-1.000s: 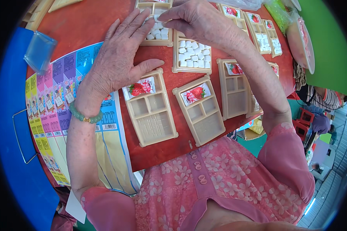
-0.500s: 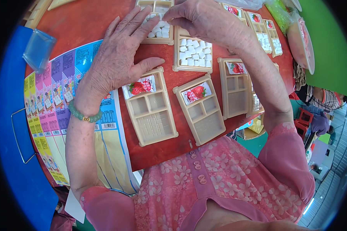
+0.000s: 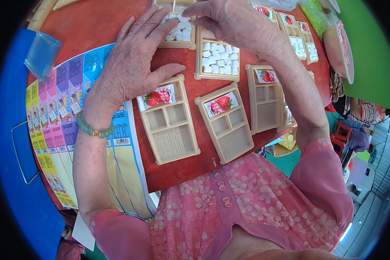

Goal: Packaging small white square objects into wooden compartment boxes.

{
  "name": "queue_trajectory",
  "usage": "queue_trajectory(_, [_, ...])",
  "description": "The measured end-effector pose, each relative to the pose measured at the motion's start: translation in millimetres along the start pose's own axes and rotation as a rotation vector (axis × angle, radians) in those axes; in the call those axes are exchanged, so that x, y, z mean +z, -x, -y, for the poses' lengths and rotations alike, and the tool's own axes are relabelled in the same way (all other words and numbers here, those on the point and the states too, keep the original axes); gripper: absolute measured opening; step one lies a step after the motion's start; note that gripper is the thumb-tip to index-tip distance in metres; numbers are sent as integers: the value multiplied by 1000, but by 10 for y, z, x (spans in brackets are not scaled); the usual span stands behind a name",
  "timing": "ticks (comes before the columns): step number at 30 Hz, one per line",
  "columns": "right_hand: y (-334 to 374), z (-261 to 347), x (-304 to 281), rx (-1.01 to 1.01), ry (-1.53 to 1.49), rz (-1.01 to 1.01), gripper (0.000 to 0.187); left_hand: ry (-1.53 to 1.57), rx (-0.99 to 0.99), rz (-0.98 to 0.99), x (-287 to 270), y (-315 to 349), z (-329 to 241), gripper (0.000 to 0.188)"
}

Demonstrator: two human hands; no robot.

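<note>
My left hand (image 3: 132, 65), open with fingers spread, rests along the left side of a beige compartment tray (image 3: 177, 44) at the top. White marshmallows (image 3: 184, 34) fill that tray's large compartment. From the right, my right hand (image 3: 234, 21) reaches across to it, its index fingertip at a marshmallow on the compartment's upper edge. The thumb looks apart from that finger, and the other fingers are bent. Beside it lies a second tray of marshmallows (image 3: 219, 58), partly under my right hand. Nearer me, a left tray (image 3: 175, 141) and a middle tray (image 3: 232, 145) each hold a strawberry-printed packet (image 3: 221, 105).
Another tray (image 3: 266, 115) with a packet lies under my right forearm. Several filled trays (image 3: 297, 45) stand at the far right, near a pale bowl (image 3: 340, 54). Colourful printed packaging sheets (image 3: 69, 104) cover the left of the red table (image 3: 95, 26), below a clear plastic box (image 3: 42, 56).
My right index fingertip has lifted slightly away from me over the marshmallows. My left hand stays in place beside the tray.
</note>
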State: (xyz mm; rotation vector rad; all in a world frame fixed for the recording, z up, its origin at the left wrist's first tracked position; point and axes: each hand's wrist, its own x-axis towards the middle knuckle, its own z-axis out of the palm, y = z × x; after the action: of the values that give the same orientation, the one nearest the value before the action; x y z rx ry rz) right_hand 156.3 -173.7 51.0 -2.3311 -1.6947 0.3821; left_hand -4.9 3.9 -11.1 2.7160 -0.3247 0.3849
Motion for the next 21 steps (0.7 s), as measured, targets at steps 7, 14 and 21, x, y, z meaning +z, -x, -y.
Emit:
queue_trajectory(7, [8, 66, -51, -91, -3, -57, 19, 38, -14, -32, -4, -3, -19, 80])
queue_trajectory(14, [4, 106, -96, -39, 34, 3, 19, -68, 5, -4, 20, -2, -29, 76])
queue_trajectory(21, [64, 5, -61, -32, -1, -87, 19, -83, -3, -11, 56, 8, -16, 74])
